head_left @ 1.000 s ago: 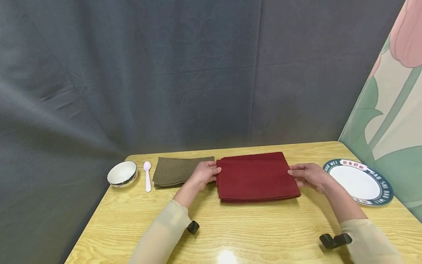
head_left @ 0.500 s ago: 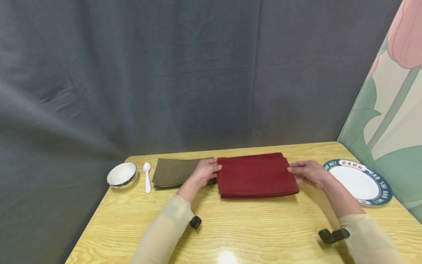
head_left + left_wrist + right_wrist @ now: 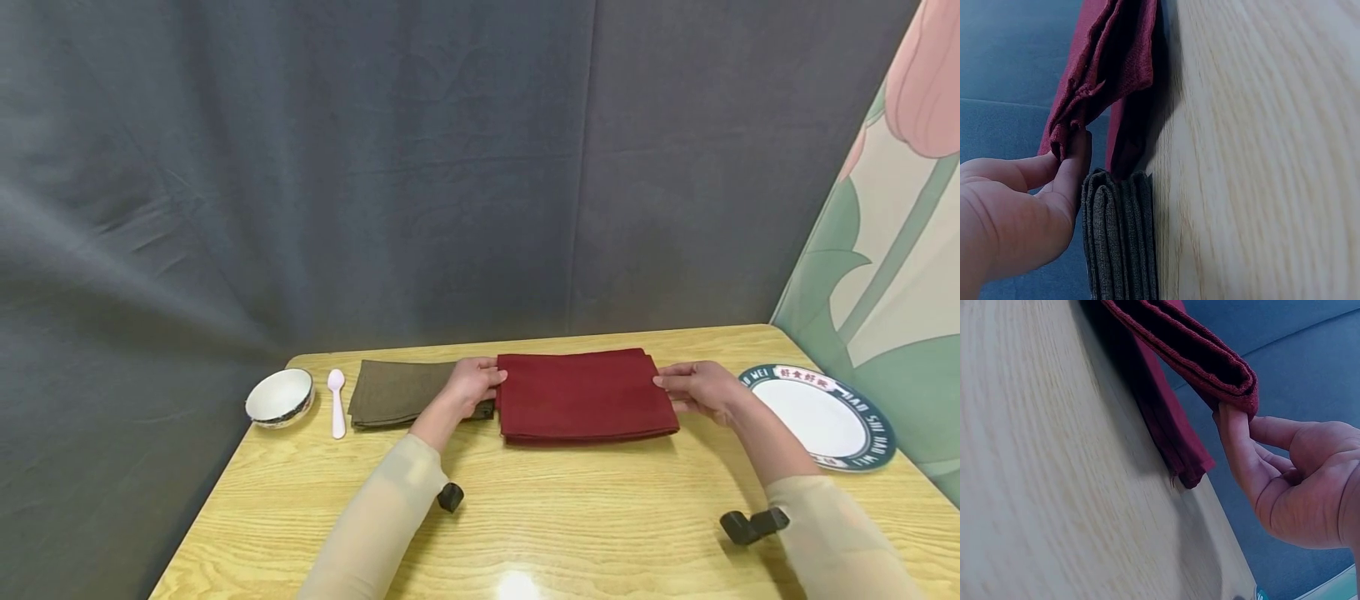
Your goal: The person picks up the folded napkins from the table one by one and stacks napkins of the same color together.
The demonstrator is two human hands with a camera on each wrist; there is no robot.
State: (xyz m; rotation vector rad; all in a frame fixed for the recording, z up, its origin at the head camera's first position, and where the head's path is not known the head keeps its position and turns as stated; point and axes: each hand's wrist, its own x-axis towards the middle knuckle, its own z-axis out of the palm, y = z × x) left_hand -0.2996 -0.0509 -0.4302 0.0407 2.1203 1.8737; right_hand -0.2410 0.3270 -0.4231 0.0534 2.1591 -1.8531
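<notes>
A folded dark red cloth (image 3: 585, 396) spans the space between both hands at the back half of the table. My left hand (image 3: 471, 385) pinches its left edge between thumb and fingers; the left wrist view shows the folded layers (image 3: 1075, 112) in that pinch, held off the wood. On the opposite side, my right hand (image 3: 701, 390) pinches the right edge, thumb on top and fingers beneath. In the right wrist view, a lower part of the red cloth (image 3: 1179, 444) hangs under the pinched fold. A folded brown-grey cloth (image 3: 401, 390) lies just left, partly behind my left hand.
A white bowl with a dark patterned outside (image 3: 279, 397) and a pale pink spoon (image 3: 337, 404) are on the left of the wooden table (image 3: 585, 517). An oval plate with a dark green lettered rim (image 3: 876, 425) sits at the right. A grey curtain (image 3: 435, 167) hangs behind.
The red cloth's near edge has shifted slightly away from me, and both hands have moved slightly the same way with it. Both hands keep their pinch.
</notes>
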